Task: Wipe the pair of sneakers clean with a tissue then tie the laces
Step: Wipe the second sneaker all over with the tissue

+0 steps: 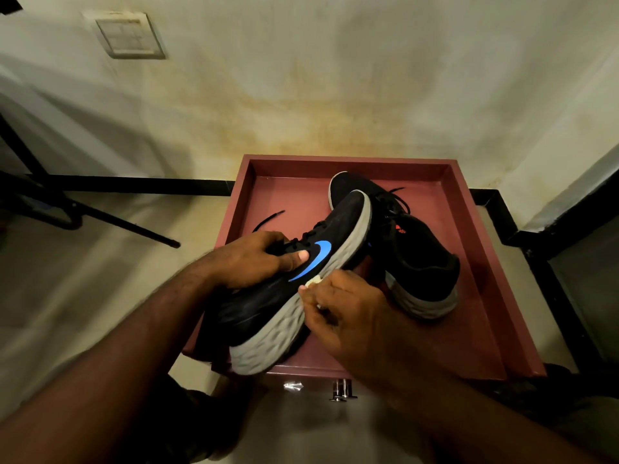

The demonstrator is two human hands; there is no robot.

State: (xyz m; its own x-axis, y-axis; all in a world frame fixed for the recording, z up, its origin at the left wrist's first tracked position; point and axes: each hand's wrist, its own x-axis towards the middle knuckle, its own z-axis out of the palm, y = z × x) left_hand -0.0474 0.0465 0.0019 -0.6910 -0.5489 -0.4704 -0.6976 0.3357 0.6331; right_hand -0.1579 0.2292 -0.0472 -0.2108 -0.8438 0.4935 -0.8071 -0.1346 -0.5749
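My left hand (pixel 258 259) grips the near sneaker (pixel 294 286) across its laced top, thumb pressed just beside the blue logo, holding the shoe tipped on its side so the grey sole faces right. Against that sole, just below my thumb's grip, my right hand (pixel 348 316) pinches a small wad of tissue (pixel 313 280), fingers closed around it. Beyond the held shoe, the second sneaker (pixel 412 259) lies on the red tray (pixel 485 262), its laces loose. One lace end (pixel 268 220) trails on the tray above my left hand.
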